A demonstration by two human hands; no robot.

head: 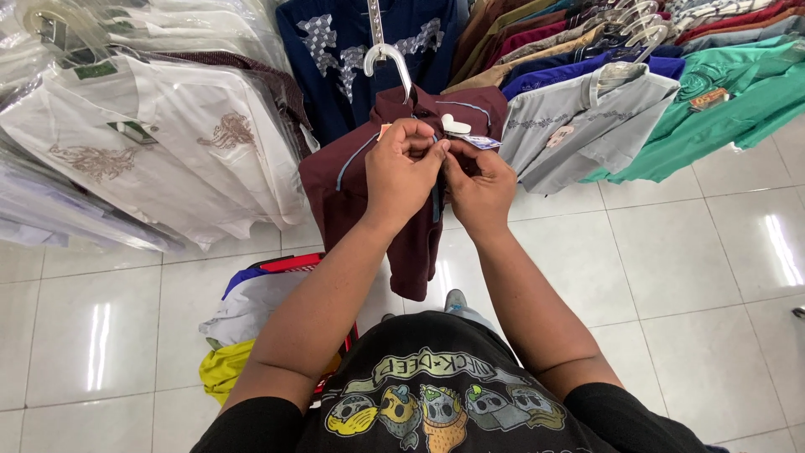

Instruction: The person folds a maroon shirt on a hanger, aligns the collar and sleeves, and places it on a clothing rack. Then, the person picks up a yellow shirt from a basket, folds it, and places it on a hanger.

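A person's two hands meet at the collar of a maroon shirt (369, 193) that hangs from a clear plastic hanger (387, 60) near the centre of the view, toward twelve o'clock from the wearer's chest. The left hand (402, 176) is closed narrow, fingers curled and pinching the shirt's placket at the neck; the right hand (480, 189) is likewise closed, its fingertips pressed to the same spot, touching the left. Just above the knuckles, at one o'clock, sit a small white clip (455, 126) and a paper tag (480, 143) — what exactly the fingertips grip between them cannot be told.

Behind the shirt hangs a navy shirt with grey embroidery (335, 50). At ten o'clock, white embroidered shirts in clear plastic covers (168, 143) fan out on a rack. At two o'clock are a grey shirt (579, 126) and a green shirt (738, 92), with more coloured shirts packed above them.

At seven o'clock, a red basket (289, 262) on the white tiled floor (696, 277) holds folded clothes — white, blue and yellow.
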